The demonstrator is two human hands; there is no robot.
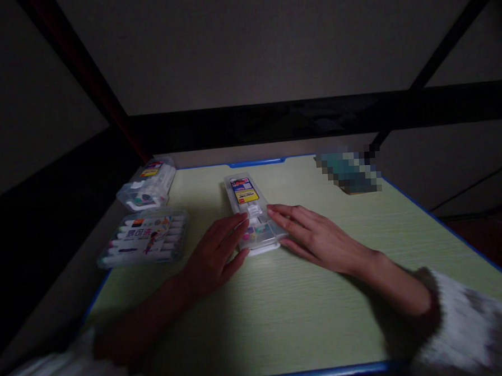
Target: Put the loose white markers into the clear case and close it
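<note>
A clear plastic marker case (249, 202) with a yellow and red label lies lengthwise in the middle of the pale green desk (282, 310). My left hand (217, 254) rests against the case's near left side, fingers stretched toward its white latch. My right hand (314, 236) lies against the near right side, fingers flat and pointing at the same latch. Both hands touch the case without lifting it. The case looks closed.
Two more clear marker cases sit at the left edge: a flat one (146, 238) showing several white pens, and a smaller one (147, 185) behind it. A blurred teal object (349, 171) lies at the far right. Dark bed-frame bars surround the blue-edged desk.
</note>
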